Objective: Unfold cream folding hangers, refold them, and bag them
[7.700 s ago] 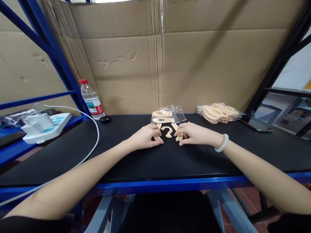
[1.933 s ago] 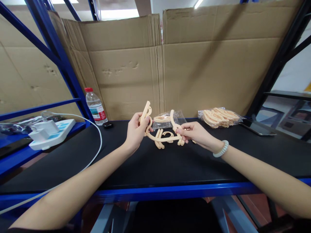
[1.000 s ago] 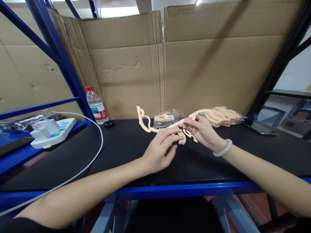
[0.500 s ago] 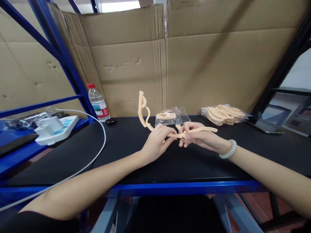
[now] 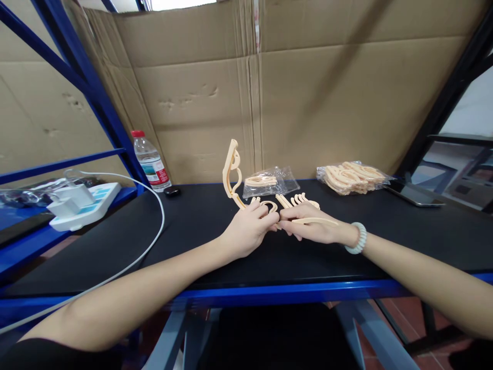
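A cream-coloured assembly of curved strips [image 5: 230, 172] rises up and away from my left hand [image 5: 246, 228], whose fingers are closed around its lower end. My right hand [image 5: 308, 223] meets the left fingertips, closed on the same cream piece; the exact join is hidden by the fingers. A slender curved arm [image 5: 316, 221] of cream material lies across the back of my right hand toward the wrist. Just behind the hands, several small curved cream pieces [image 5: 302, 199] lie on the black tabletop [image 5: 200, 205], partly covered by my right hand.
Behind the hands is a small clear bag [image 5: 287, 182] with cream strips, and a fuller bag [image 5: 352, 177] sits right of it. A phone-like slab [image 5: 418, 196] lies farther right. At left are a water bottle [image 5: 152, 163], a power strip [image 5: 87, 210] and a white cable [image 5: 160, 226].
My hands have closed together and turned the assembly, tipping its upright part to the right. The right hand has lowered and rolled over, so the small pieces behind it now show.
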Demonstrator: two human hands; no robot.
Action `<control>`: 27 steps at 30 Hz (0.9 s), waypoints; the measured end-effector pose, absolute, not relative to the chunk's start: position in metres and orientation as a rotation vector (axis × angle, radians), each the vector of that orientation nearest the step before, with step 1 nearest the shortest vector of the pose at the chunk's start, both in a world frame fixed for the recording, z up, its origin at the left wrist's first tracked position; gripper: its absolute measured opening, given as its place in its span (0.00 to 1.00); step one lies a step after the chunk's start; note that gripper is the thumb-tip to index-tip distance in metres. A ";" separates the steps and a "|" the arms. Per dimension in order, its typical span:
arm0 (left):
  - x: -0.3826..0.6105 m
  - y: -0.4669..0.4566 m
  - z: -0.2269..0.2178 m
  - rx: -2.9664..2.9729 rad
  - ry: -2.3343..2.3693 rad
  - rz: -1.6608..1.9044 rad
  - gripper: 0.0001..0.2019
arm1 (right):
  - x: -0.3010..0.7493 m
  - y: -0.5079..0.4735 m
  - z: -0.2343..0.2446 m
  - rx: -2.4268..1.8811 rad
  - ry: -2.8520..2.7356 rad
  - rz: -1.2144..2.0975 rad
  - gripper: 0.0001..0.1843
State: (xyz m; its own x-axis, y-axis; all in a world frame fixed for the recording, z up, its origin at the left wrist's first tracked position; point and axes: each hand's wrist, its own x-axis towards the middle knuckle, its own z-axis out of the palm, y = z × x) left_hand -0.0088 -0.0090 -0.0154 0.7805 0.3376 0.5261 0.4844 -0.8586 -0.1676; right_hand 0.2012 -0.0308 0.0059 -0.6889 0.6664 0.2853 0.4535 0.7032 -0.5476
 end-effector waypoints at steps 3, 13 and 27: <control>-0.010 -0.010 -0.014 -2.715 -0.624 -0.757 0.10 | 0.199 -0.034 0.006 -0.934 -2.391 0.678 0.20; -0.008 -0.014 -0.009 -2.845 -0.515 -1.033 0.11 | 0.191 -0.035 -0.003 -0.994 -2.071 1.199 0.23; -0.013 -0.010 -0.013 -2.675 -0.356 -1.046 0.14 | 0.184 -0.035 -0.006 -0.881 -1.665 1.671 0.22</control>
